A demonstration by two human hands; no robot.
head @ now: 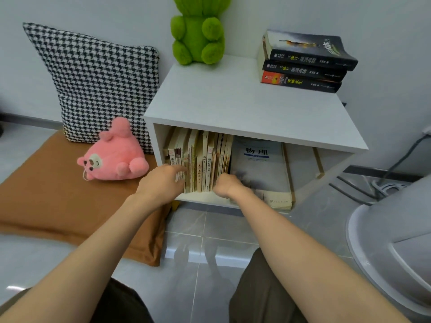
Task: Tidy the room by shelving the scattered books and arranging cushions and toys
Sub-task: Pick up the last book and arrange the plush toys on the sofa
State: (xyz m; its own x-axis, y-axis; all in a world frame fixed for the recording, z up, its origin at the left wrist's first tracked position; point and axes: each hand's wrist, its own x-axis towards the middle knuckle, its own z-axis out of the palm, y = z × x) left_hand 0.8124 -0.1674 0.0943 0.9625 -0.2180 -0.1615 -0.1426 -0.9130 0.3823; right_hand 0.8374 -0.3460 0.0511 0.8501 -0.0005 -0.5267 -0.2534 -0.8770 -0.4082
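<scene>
tidying looks well along: white wooden cube shelf (245, 106) holds a packed row of upright paperback books (203, 159); black-and-white houndstooth cushion (98, 85) leans on the wall (93, 17); three stacked dark books (303, 64) on top seem unshelved. left hand (163, 180) lies flat on spines; right hand (227, 185) curled, grip unclear.

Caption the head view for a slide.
Left hand touches upright books in the white cabinet, right hand curled at their base; pink plush nearby.

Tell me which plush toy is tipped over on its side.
The pink plush, lying on the brown cushion; the green plush sits upright on the white cabinet.
</scene>
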